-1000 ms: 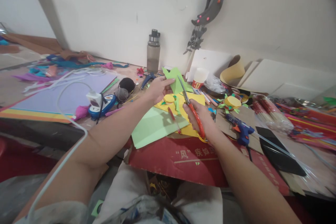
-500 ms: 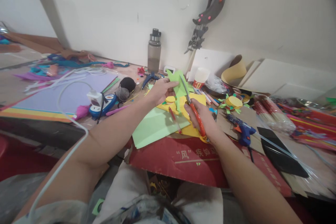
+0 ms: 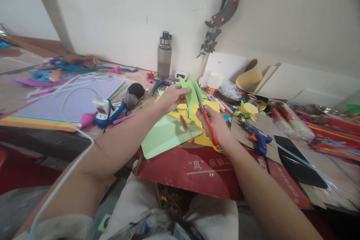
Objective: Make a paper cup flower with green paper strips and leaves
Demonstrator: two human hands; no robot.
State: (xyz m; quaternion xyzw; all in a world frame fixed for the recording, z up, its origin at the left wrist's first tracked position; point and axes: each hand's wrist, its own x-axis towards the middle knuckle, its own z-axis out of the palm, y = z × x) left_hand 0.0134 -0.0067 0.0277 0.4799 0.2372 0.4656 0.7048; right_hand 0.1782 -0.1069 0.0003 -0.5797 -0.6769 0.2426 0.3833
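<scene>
Left hand [image 3: 169, 97]: closed in a pinch on the left edge of the green paper [image 3: 190, 90], held up off the table.
Right hand [image 3: 215, 125]: wrapped through the red handles of the scissors [image 3: 204, 114], fingers closed on them.
Paper from scissors: just beyond the blade tips, far and slightly left of the right hand; blades laid against the paper's right edge.
Scissors axis: near-right to far-left, handles toward the body, tips toward the wall.
Nearer hand: left already on the paper; right reaches it only through the blades.
Blades: nearly together; whether cutting into the sheet or lying on it, cannot tell.
Paper look: bright green, thin, jagged pointed outline, tilted up toward the far side.
Below: yellow sheet [image 3: 209, 107] and a larger pale green sheet [image 3: 165, 135] flat on the red box [image 3: 208, 174].
Right of the hands: blue glue gun [image 3: 257, 138].
Far: bottle [image 3: 164, 55] at the wall.
</scene>
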